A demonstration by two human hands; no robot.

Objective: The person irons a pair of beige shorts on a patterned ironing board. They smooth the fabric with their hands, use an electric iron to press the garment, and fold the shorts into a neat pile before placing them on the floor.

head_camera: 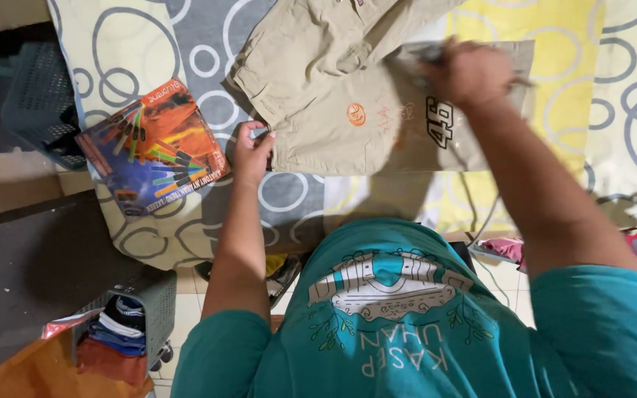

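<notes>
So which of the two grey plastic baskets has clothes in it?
The lower basket, standing on the tiled floor by the person's left elbow, holds folded clothes. The other basket, at the upper left beside the patterned cloth, shows no clothes in it.

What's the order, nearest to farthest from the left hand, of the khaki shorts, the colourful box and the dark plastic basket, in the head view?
From the left hand:
1. Khaki shorts: touching, the hand grips their hem.
2. Colourful box: just to its left on the patterned cloth.
3. Dark plastic basket: farthest, at the left edge.
</notes>
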